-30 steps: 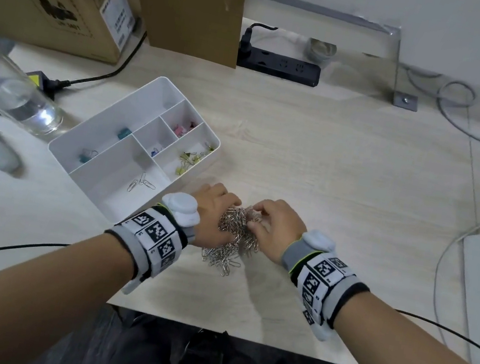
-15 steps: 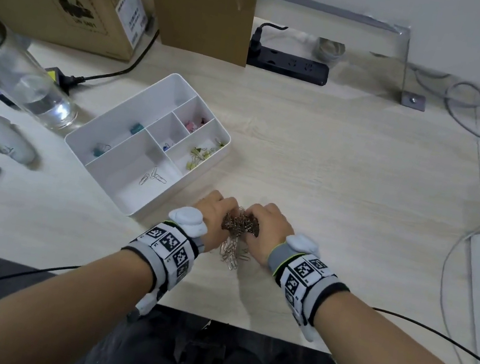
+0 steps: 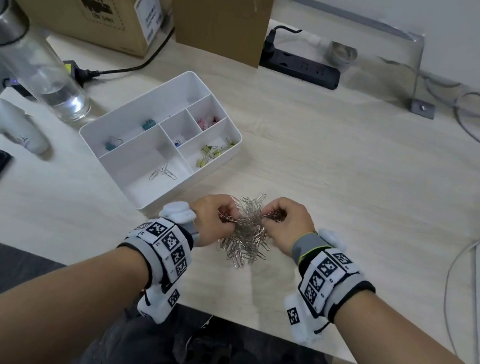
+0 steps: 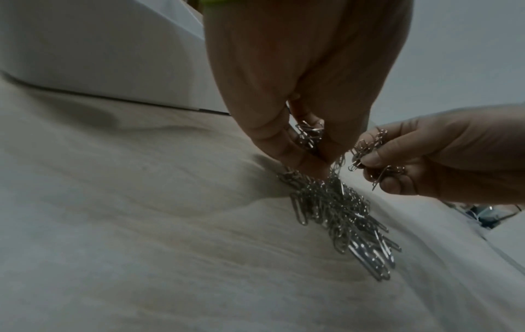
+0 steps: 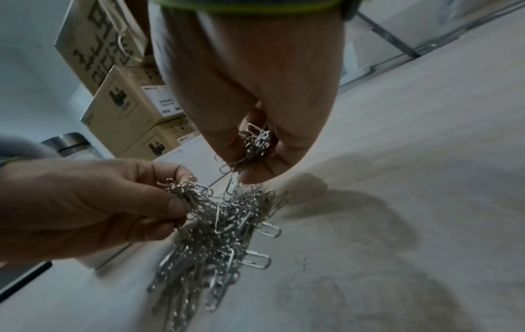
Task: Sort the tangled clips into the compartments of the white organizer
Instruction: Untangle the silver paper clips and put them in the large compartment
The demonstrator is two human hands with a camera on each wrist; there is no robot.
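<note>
The head view is bright and evenly lit, with a soft shadow on the pale bench (image 3: 345, 175) under the clump of paper clips (image 3: 247, 231) and a glare spot on the glass bottle (image 3: 43, 73); straight lines bow toward its edges. Both wrist views are dimmer, greyish and grainy, strongly warped at the borders. There the nearest skin and the far boxes (image 5: 127, 107) are soft, and broad hand shadows fall across the wood.
</note>
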